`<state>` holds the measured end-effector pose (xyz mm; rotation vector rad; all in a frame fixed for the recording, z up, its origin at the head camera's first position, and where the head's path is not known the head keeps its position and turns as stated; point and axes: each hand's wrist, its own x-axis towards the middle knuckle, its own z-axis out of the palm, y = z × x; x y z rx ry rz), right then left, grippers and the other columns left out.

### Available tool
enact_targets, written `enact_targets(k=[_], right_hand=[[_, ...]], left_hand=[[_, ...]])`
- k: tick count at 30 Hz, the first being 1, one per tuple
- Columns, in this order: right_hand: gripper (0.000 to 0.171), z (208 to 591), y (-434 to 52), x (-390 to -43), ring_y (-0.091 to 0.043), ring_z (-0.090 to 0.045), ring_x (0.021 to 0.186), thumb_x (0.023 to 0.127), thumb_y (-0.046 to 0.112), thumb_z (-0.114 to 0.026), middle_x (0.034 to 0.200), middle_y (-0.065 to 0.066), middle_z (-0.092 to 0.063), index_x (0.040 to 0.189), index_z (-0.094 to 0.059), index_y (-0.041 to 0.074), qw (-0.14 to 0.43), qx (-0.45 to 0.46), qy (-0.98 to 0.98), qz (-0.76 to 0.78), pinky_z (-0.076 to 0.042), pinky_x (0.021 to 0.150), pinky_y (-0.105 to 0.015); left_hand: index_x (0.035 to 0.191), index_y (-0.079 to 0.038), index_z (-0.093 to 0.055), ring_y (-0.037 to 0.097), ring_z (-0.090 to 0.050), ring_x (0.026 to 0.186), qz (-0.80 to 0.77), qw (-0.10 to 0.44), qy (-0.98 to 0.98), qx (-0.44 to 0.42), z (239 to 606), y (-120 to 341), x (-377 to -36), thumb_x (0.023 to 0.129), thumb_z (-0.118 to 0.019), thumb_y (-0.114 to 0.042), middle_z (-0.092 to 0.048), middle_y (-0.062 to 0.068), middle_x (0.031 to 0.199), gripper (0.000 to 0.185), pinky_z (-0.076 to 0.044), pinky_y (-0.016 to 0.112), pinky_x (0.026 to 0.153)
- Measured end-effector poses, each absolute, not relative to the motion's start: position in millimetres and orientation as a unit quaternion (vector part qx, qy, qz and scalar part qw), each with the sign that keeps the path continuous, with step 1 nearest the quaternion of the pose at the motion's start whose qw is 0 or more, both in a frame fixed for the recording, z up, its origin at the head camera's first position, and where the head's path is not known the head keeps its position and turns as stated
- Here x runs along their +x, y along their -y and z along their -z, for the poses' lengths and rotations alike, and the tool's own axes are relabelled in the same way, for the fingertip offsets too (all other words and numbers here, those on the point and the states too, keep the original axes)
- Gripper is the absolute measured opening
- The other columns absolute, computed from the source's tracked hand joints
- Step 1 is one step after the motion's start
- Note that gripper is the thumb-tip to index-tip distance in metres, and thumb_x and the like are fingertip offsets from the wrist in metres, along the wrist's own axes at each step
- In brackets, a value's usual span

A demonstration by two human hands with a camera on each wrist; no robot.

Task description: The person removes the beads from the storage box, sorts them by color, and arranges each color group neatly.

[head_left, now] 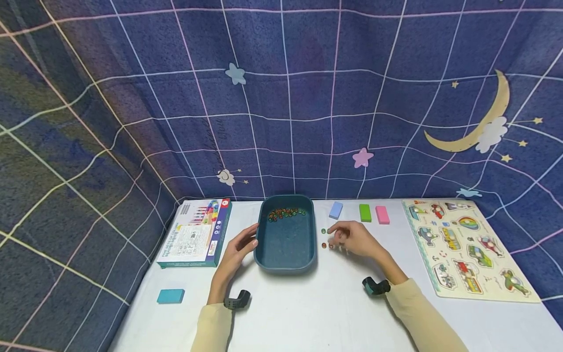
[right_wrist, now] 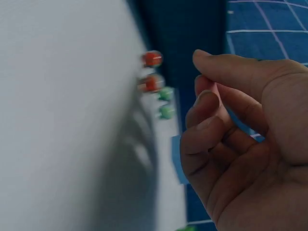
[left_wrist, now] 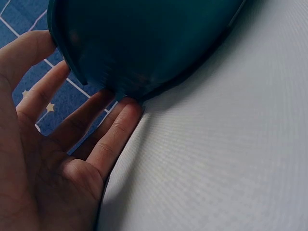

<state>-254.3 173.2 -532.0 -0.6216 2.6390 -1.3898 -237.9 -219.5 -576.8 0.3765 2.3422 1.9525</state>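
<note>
The left hand (head_left: 239, 249) rests straight fingers against the dark teal plastic tray (head_left: 286, 264) on the white counter (head_left: 316, 308), apparently steadying it, while the right hand (head_left: 354, 238), its curled grip seemingly empty, hovers over small red and green beads (head_left: 324, 238) just beside the tray.

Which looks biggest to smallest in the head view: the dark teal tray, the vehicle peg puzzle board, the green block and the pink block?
1. Vehicle peg puzzle board
2. Dark teal plastic tray
3. Green rectangular block and pink rectangular block: they look about alike, so no ranking between them.
</note>
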Motion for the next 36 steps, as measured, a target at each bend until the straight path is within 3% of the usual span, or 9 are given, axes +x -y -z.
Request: enact_targets(k=[7, 14, 16, 19, 22, 27, 30, 33, 36], right_hand=[[0.024, 497.2, -149.8, -275.0, -0.009, -0.06, 0.07, 0.094, 0.015, -0.08, 0.085, -0.006, -0.071, 0.113, -0.077, 0.001, 0.037, -0.218, -0.849, 0.48, -0.049, 0.065, -0.023], [0.025, 474.6, -111.5, -305.2, -0.036, -0.063, 0.074, 0.098, 0.02, -0.077, 0.09, -0.011, -0.072, 0.117, -0.077, 0.004, 0.068, -0.255, -0.815, 0.517, -0.051, 0.062, -0.028], [0.027, 472.4, -98.6, -312.9, -0.034, -0.06, 0.067, 0.099, 0.018, -0.075, 0.091, -0.015, -0.072, 0.119, -0.075, 0.0, 0.079, -0.249, -0.804, 0.535, -0.049, 0.058, -0.028], [0.029, 472.9, -78.7, -322.7, -0.019, -0.054, 0.059, 0.099, 0.018, -0.074, 0.093, -0.017, -0.074, 0.12, -0.074, -0.002, 0.09, -0.235, -0.799, 0.546, -0.046, 0.055, -0.03], [0.028, 477.3, -60.1, -329.7, -0.012, -0.053, 0.058, 0.099, 0.018, -0.074, 0.093, -0.02, -0.075, 0.12, -0.075, -0.001, 0.102, -0.223, -0.803, 0.543, -0.052, 0.057, -0.038], [0.021, 494.1, -36.4, -336.2, -0.037, -0.068, 0.071, 0.097, 0.015, -0.076, 0.096, -0.028, -0.075, 0.115, -0.078, 0.003, 0.127, -0.191, -0.816, 0.53, -0.06, 0.069, -0.054], [0.019, 507.2, -28.5, -339.8, -0.038, -0.071, 0.072, 0.096, 0.011, -0.075, 0.092, -0.024, -0.077, 0.114, -0.078, 0.003, 0.131, -0.175, -0.836, 0.504, -0.061, 0.063, -0.043], [0.017, 517.5, -22.1, -342.4, -0.021, -0.067, 0.06, 0.094, 0.008, -0.077, 0.08, -0.014, -0.076, 0.111, -0.079, 0.004, 0.129, -0.162, -0.854, 0.477, -0.054, 0.054, -0.028], [0.016, 523.3, -17.2, -343.7, -0.009, -0.06, 0.055, 0.091, 0.007, -0.08, 0.07, -0.003, -0.071, 0.107, -0.081, 0.005, 0.127, -0.153, -0.868, 0.456, -0.048, 0.051, -0.021]], left_hand=[[0.156, -0.013, -0.053, 0.044, -0.054, 0.145, -0.637, 0.033, -0.761, 0.121, 577.4, 219.2, -237.5, 0.105, -0.063, -0.018, -0.054, 0.019, 0.16, 0.052, -0.05, 0.017, 0.106], [0.156, -0.012, -0.052, 0.046, -0.055, 0.143, -0.64, 0.039, -0.758, 0.121, 578.2, 219.6, -236.3, 0.106, -0.062, -0.018, -0.053, 0.022, 0.159, 0.052, -0.054, 0.019, 0.102], [0.156, -0.011, -0.052, 0.046, -0.055, 0.143, -0.639, 0.038, -0.759, 0.12, 578.5, 220.0, -236.7, 0.106, -0.062, -0.018, -0.053, 0.022, 0.16, 0.052, -0.054, 0.019, 0.102], [0.157, -0.012, -0.052, 0.046, -0.055, 0.143, -0.636, 0.038, -0.762, 0.12, 578.0, 220.4, -237.3, 0.106, -0.062, -0.018, -0.053, 0.021, 0.16, 0.052, -0.053, 0.019, 0.103], [0.156, -0.013, -0.052, 0.045, -0.055, 0.144, -0.635, 0.039, -0.762, 0.12, 577.3, 220.6, -237.9, 0.106, -0.063, -0.019, -0.053, 0.02, 0.16, 0.052, -0.052, 0.019, 0.104], [0.157, -0.014, -0.052, 0.045, -0.054, 0.144, -0.635, 0.039, -0.761, 0.123, 577.8, 220.9, -238.4, 0.106, -0.062, -0.019, -0.053, 0.02, 0.16, 0.052, -0.051, 0.018, 0.105], [0.157, -0.014, -0.051, 0.046, -0.054, 0.145, -0.637, 0.041, -0.759, 0.127, 577.7, 220.6, -239.0, 0.106, -0.062, -0.019, -0.052, 0.021, 0.161, 0.052, -0.052, 0.018, 0.104], [0.157, -0.015, -0.052, 0.044, -0.054, 0.145, -0.638, 0.043, -0.759, 0.125, 577.1, 220.8, -238.0, 0.106, -0.062, -0.02, -0.053, 0.019, 0.161, 0.052, -0.052, 0.019, 0.104], [0.157, -0.016, -0.052, 0.042, -0.056, 0.144, -0.635, 0.041, -0.761, 0.127, 577.4, 221.0, -238.5, 0.106, -0.062, -0.02, -0.053, 0.018, 0.16, 0.052, -0.053, 0.019, 0.105]])
